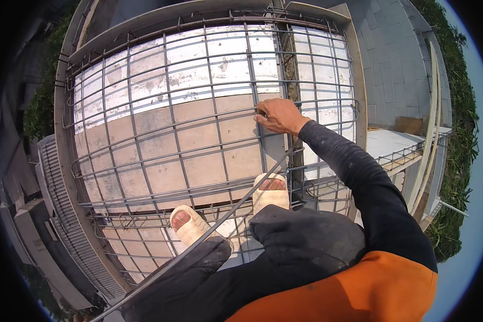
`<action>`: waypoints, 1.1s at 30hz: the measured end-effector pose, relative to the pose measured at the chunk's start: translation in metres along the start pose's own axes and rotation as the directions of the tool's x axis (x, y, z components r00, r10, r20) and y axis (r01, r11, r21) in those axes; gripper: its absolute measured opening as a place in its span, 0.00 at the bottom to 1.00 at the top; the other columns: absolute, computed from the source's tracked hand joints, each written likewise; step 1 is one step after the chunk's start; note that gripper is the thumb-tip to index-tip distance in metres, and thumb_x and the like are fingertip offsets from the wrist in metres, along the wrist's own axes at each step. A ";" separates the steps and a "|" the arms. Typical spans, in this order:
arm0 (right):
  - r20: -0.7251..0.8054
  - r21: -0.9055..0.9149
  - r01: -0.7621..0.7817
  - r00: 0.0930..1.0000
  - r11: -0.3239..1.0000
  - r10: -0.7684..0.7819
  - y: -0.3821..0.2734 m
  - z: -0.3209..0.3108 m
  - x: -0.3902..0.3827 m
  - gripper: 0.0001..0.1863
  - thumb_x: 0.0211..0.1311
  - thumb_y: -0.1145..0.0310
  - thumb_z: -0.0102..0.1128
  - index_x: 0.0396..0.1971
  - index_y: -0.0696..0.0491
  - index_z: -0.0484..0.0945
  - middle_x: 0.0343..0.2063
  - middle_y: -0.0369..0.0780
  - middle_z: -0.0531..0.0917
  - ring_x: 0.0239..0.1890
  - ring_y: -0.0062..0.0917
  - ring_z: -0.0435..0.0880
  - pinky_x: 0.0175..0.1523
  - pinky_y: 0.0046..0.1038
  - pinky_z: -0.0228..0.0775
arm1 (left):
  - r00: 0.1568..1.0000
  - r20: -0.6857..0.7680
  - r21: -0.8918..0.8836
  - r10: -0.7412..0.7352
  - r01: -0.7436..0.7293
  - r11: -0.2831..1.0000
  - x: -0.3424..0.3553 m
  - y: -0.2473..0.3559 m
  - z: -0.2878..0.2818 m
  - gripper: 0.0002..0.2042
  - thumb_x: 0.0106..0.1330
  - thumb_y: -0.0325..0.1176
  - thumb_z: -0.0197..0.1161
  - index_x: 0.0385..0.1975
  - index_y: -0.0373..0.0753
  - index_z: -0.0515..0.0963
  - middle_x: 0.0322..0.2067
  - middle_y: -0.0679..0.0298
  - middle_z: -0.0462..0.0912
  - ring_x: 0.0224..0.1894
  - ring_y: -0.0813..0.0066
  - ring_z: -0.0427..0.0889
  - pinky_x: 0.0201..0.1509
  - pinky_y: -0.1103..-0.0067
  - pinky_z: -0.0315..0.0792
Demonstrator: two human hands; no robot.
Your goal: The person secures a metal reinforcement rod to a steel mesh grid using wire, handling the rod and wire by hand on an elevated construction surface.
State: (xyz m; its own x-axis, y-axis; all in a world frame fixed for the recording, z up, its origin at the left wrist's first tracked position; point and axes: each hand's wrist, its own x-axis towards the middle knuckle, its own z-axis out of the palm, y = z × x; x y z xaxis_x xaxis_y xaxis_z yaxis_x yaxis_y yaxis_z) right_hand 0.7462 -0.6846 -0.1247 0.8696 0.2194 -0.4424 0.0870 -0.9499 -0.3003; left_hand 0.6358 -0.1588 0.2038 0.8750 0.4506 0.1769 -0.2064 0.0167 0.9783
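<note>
My right hand (282, 115) reaches forward over a grid of steel rebar (216, 115). Its fingers are curled closed at a crossbar of the grid, near a crossing beside the long dark gap between panels. Whether a tie wire or small tool is in the fingers I cannot see. My left hand is out of view. A long, loose-looking steel rod (190, 239) slants from the lower left, past my legs, to below my right wrist. My feet, in cream slippers (192, 228), stand among the bars.
Brown and white panels (198, 134) lie under the rebar, framed by raised boards (358, 80). Rebar ends stick out on the left. A corrugated roof (75, 214) lies lower left; on the right are a grey tiled roof (394, 64), long wooden poles (430, 123) and trees.
</note>
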 end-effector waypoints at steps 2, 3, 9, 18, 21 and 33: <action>0.118 -0.104 -0.045 0.991 0.994 0.057 0.024 0.004 -0.037 0.23 0.66 0.47 0.63 0.38 0.55 0.82 0.38 0.46 0.84 0.41 0.42 0.86 0.45 0.42 0.79 | 0.999 -0.012 0.008 -0.030 0.031 1.000 -0.001 -0.015 0.013 0.13 0.84 0.42 0.46 0.43 0.37 0.67 0.38 0.63 0.70 0.45 0.72 0.75 0.58 0.76 0.74; 0.110 -0.113 -0.034 0.993 0.993 0.047 0.030 0.010 -0.053 0.21 0.65 0.49 0.65 0.39 0.55 0.83 0.38 0.46 0.84 0.41 0.42 0.86 0.45 0.42 0.79 | 0.999 -0.008 0.007 -0.046 0.046 0.999 -0.002 -0.019 0.019 0.13 0.84 0.42 0.46 0.43 0.37 0.67 0.38 0.63 0.70 0.45 0.72 0.75 0.58 0.76 0.74; -0.019 -0.162 0.017 1.000 0.987 -0.021 0.029 0.054 -0.071 0.11 0.59 0.62 0.67 0.38 0.51 0.86 0.36 0.41 0.86 0.43 0.39 0.87 0.46 0.40 0.80 | 0.998 0.008 0.019 -0.055 0.055 0.998 -0.006 -0.031 0.036 0.13 0.84 0.42 0.47 0.43 0.37 0.67 0.38 0.63 0.70 0.46 0.72 0.75 0.58 0.76 0.74; -0.149 -0.063 0.045 0.987 0.997 -0.054 0.026 0.074 -0.095 0.07 0.58 0.65 0.66 0.33 0.52 0.86 0.34 0.41 0.87 0.41 0.39 0.88 0.43 0.41 0.80 | 0.998 0.028 0.039 -0.057 0.056 0.998 -0.002 -0.034 0.037 0.13 0.84 0.42 0.47 0.43 0.37 0.67 0.38 0.63 0.69 0.46 0.71 0.75 0.59 0.75 0.73; -0.024 -0.078 0.028 0.999 0.997 -0.030 0.022 0.067 -0.092 0.06 0.58 0.67 0.66 0.32 0.52 0.86 0.34 0.42 0.87 0.40 0.40 0.88 0.43 0.42 0.80 | 0.999 0.026 0.046 -0.040 0.039 0.998 0.000 -0.024 0.025 0.13 0.84 0.42 0.47 0.43 0.37 0.67 0.38 0.63 0.69 0.46 0.71 0.75 0.59 0.75 0.73; -0.380 -0.133 -0.021 0.925 0.991 -0.031 0.031 0.030 -0.022 0.15 0.62 0.69 0.66 0.49 0.48 0.82 0.41 0.40 0.83 0.46 0.39 0.81 0.48 0.40 0.76 | 0.994 0.104 -0.118 -0.028 0.040 0.992 -0.006 0.033 -0.056 0.13 0.83 0.42 0.48 0.43 0.37 0.67 0.39 0.62 0.69 0.48 0.70 0.74 0.60 0.74 0.71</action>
State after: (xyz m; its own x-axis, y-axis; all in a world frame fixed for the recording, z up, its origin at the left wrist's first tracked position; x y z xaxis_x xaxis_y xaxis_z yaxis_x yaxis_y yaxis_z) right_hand 0.7151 -0.7120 -0.1497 0.9858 0.1479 -0.0790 0.1322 -0.9755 -0.1760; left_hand 0.5996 -0.1110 0.2285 0.9211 0.3549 0.1602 -0.2216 0.1397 0.9651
